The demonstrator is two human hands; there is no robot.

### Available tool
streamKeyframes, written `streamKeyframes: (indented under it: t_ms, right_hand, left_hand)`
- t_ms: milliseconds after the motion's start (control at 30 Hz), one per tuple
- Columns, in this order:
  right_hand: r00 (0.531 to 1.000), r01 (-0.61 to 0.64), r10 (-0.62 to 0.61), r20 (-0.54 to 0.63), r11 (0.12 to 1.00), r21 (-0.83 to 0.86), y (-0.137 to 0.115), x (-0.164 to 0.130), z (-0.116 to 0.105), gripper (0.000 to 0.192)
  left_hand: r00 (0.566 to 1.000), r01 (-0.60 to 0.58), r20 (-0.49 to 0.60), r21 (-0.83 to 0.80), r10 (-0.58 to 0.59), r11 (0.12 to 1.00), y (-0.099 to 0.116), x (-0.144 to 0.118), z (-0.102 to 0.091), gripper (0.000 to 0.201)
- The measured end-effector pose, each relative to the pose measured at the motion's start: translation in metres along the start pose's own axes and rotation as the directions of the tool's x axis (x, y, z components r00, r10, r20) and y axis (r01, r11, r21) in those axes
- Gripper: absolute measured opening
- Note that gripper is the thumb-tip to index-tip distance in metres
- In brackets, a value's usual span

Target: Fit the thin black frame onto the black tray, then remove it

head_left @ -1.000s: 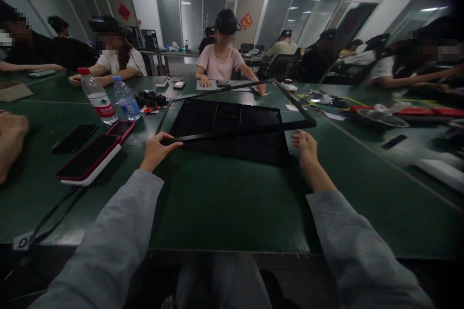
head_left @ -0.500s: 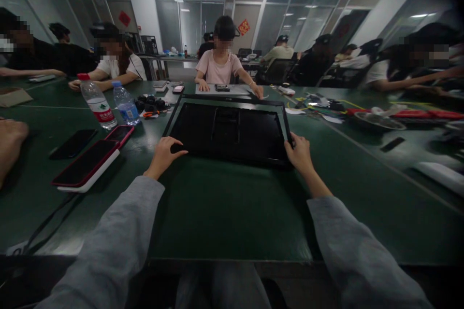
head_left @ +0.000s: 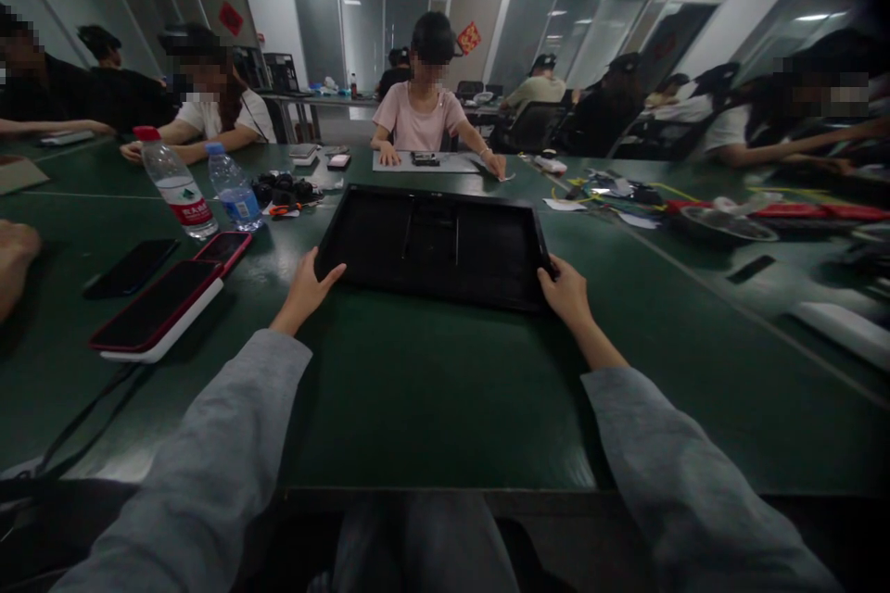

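A black monitor bezel (head_left: 438,195) lies around the rim of a black monitor back cover (head_left: 368,236), whose hollow inside faces up. Two upright ridges stand near the middle of the cover. My left hand (head_left: 304,294) is at the near left corner, its thumb on the near edge and its fingers partly hidden behind the side. At the near right corner, my right hand (head_left: 566,294) grips the frame between thumb and fingers. How firmly the bezel sits on the cover cannot be seen.
Left of the frame stand two water bottles (head_left: 179,185), with phones (head_left: 157,306) on the green table (head_left: 445,389). Black coiled items and orange-handled scissors (head_left: 282,209) lie behind. Cables and tools (head_left: 618,190) are at the right. A person in pink (head_left: 419,116) sits opposite.
The bezel was raised, with green table showing between its far bar and the cover; now it is down against the cover. Both hands have lowered with it.
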State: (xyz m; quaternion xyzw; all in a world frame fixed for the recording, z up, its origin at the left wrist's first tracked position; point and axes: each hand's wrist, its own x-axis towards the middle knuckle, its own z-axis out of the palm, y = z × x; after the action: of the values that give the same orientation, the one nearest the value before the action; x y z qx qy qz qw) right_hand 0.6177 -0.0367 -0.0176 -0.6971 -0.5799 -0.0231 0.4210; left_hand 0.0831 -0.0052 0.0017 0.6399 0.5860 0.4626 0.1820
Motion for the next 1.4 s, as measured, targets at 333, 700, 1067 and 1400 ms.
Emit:
streamKeyframes:
  t_ms: [333, 700, 1067, 1400]
  right_hand:
    - [0.997, 0.028, -0.030, 0.070, 0.999, 0.040, -0.012, -0.003, -0.003, 0.058]
    - [0.979, -0.128, 0.096, 0.180, 0.975, 0.180, 0.001, 0.007, 0.017, 0.082]
    - [0.983, -0.127, 0.086, 0.163, 0.956, 0.263, 0.003, 0.008, 0.017, 0.057]
    - [0.867, -0.391, 0.180, 0.465, 0.824, 0.409, 0.001, 0.001, -0.019, 0.077]
  left_hand:
    - [0.977, 0.205, -0.103, 0.236, -0.185, 0.950, -0.022, 0.009, -0.026, 0.055]
    - [0.967, 0.253, -0.064, 0.308, -0.246, 0.917, -0.020, 0.014, -0.050, 0.050]
    - [0.968, 0.252, -0.060, 0.166, -0.245, 0.954, -0.021, 0.014, -0.044, 0.036]
    - [0.964, 0.258, -0.122, 0.195, -0.237, 0.946, -0.012, 0.005, -0.062, 0.051]
